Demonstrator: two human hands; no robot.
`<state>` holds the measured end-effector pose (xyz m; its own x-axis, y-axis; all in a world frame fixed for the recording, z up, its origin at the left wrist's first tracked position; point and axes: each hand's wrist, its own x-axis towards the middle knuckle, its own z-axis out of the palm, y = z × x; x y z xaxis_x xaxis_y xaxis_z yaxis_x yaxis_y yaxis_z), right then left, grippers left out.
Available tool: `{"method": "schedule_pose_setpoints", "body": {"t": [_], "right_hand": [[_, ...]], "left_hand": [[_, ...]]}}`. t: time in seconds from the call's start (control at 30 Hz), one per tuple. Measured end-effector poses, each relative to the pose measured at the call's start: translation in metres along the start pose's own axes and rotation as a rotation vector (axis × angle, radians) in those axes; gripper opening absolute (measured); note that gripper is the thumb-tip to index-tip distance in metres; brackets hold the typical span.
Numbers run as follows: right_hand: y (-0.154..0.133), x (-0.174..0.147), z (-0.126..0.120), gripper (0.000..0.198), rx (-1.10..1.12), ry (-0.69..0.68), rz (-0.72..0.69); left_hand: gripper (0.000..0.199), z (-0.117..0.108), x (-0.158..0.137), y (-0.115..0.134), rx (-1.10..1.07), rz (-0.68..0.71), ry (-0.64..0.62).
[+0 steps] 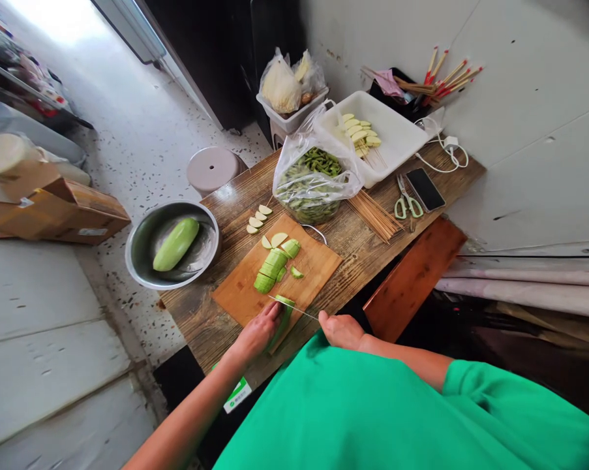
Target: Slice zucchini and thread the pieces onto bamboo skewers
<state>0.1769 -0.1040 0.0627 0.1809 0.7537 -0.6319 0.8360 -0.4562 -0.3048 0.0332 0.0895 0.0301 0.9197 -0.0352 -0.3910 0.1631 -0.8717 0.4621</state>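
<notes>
My right hand (342, 331) is closed around the handle of a knife (301, 312), whose thin blade lies across a green zucchini piece (283, 318). With closed fingers, my left hand (259, 331) grips that piece near the front edge of a wooden cutting board (230, 290). Beyond the blade, a row of cut zucchini slices (271, 269) rests on the board, with a few pale half-slices around it. More half-slices (259, 219) lie on the table behind the board. The fingers of my right hand hide the knife's handle.
A metal bowl (210, 258) holding a whole zucchini (177, 244) stands at the table's left. Behind the board are a plastic bag of green beans (318, 170) and a white tray (396, 147) with skewered slices. Bamboo skewers (375, 217), scissors (407, 199) and a phone (425, 189) lie rightward.
</notes>
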Motion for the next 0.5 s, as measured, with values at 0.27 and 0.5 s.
{"method": "schedule_pose_setpoints", "body": {"t": [0.27, 0.5], "right_hand": [[0.005, 0.011, -0.004, 0.023, 0.022, -0.031, -0.004], [0.002, -0.002, -0.017, 0.024, -0.007, -0.016, -0.013]], "left_hand": [[0.045, 0.002, -0.006, -0.002, 0.171, 0.076, 0.005], [0.041, 0.012, -0.008, -0.004, 0.202, 0.067, 0.015]]}}
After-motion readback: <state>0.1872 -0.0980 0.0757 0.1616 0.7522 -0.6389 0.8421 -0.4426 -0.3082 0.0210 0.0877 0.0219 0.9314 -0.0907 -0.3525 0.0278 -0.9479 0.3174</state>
